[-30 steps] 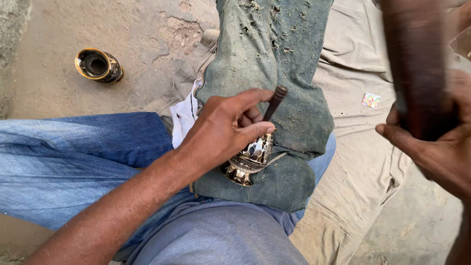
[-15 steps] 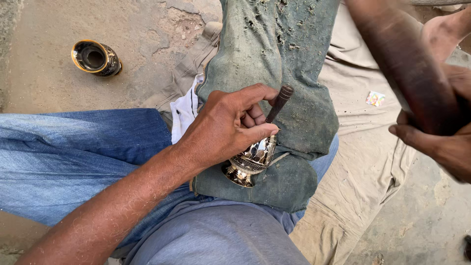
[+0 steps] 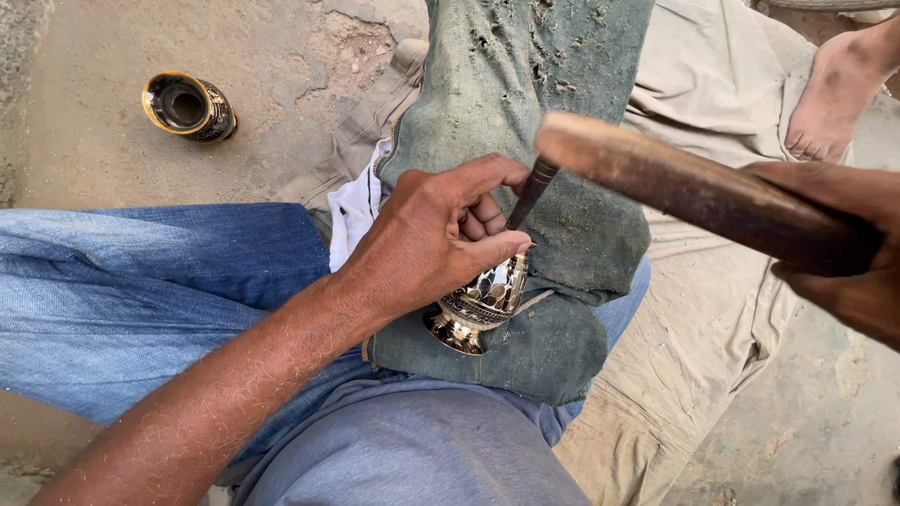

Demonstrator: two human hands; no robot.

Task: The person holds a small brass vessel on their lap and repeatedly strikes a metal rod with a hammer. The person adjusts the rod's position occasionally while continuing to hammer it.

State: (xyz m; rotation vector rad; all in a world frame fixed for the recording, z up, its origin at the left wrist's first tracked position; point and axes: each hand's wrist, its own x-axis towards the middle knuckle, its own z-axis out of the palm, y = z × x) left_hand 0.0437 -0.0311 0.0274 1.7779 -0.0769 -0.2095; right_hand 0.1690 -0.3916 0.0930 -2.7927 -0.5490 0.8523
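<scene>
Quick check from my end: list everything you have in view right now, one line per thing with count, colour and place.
Metal vessel: one, shiny brass with dark engraved bands, lying on the green cloth under the left hand.
Chisel-like tool: one, dark, slanted, tip at the vessel, pinched in the left fingers.
Wooden mallet: one, brown, raised with its end over the tool's top.
Second vessel: one, dark with gold rim, lying on the ground upper left.
Green cloth: one, dusty, draped over the knee.
Beige cloth: one, spread on the ground right.
Bare foot: one, upper right.
Left hand: holds tool, steadies vessel.
Right hand: grips mallet.
</scene>
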